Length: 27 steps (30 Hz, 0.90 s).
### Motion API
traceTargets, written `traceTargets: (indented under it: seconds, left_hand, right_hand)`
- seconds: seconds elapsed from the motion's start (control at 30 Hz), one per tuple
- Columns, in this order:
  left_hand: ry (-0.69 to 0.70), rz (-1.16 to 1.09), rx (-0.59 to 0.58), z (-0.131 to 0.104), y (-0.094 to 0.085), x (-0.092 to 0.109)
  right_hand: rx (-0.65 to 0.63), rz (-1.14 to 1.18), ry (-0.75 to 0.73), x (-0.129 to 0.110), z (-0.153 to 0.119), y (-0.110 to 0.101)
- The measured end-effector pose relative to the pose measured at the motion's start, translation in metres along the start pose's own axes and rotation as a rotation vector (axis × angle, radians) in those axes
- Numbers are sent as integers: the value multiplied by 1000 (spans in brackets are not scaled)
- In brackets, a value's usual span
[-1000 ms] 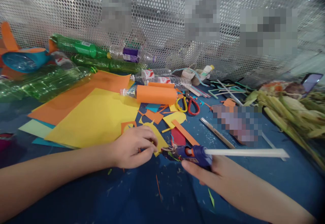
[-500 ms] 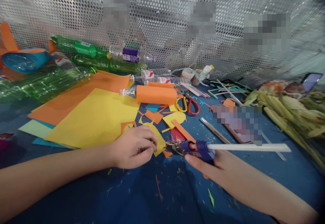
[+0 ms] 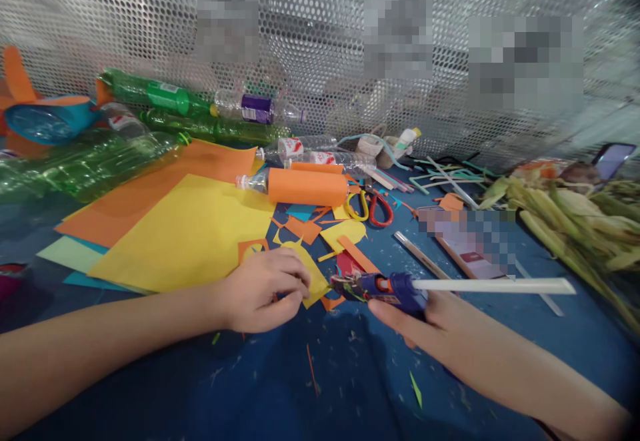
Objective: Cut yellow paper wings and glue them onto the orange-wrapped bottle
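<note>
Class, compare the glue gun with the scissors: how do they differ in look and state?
The glue gun is mainly blue; the scissors have one yellow and one red loop.
The glue gun sits in the right grip; the scissors lie untouched.
The glue gun has a white stick jutting out; the scissors have none.
Both are hand tools.

The right hand (image 3: 437,324) holds a blue glue gun (image 3: 407,294) with a long white stick (image 3: 500,285). The left hand (image 3: 267,291) is by a yellow scrap (image 3: 318,279). Scissors (image 3: 373,206) lie farther back.
</note>
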<state>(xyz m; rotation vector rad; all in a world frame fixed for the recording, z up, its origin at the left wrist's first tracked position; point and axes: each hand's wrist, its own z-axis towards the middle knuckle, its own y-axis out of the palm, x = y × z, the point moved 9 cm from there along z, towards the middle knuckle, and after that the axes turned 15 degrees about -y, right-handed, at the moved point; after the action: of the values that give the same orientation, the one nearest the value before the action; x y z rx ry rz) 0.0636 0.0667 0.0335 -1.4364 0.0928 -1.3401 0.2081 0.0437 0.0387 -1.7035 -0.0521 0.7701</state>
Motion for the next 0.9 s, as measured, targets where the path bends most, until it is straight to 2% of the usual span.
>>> traceTargets:
  seconds: [0.17,0.3,0.43,0.53,0.6,0.67,0.73,0.77,0.83,0.9]
  left_hand:
    - [6,5,-5,0,0,1]
    - [7,10,-17,0,0,3]
    - [19,3,-16,0,-1,5]
    - [27,7,-5,0,-1,6]
    - [28,2,-7,0,0,5]
    - [29,-13,-16,1,0,5]
    - [36,-32,-26,1,0,4]
    - [40,-40,-29,1,-1,5]
    - [44,-55,-34,2,-1,5]
    - [49,-69,-44,2,-1,5]
  right_hand:
    - [78,-267,-89,9,-7,-15]
    - [101,-379,-75,39,-10,-23]
    - [15,-419,-4,78,-7,-20]
    - [-109,-339,-52,89,-5,-11]
    - [-94,-322,-77,85,-5,-14]
    - [43,-376,-75,72,-1,-28]
    - [240,-463,-68,51,6,-43]
    - [297,-461,-107,37,12,-44]
    - [327,-358,-247,10,29,-32]
    - [260,-320,-424,-15,46,-10]
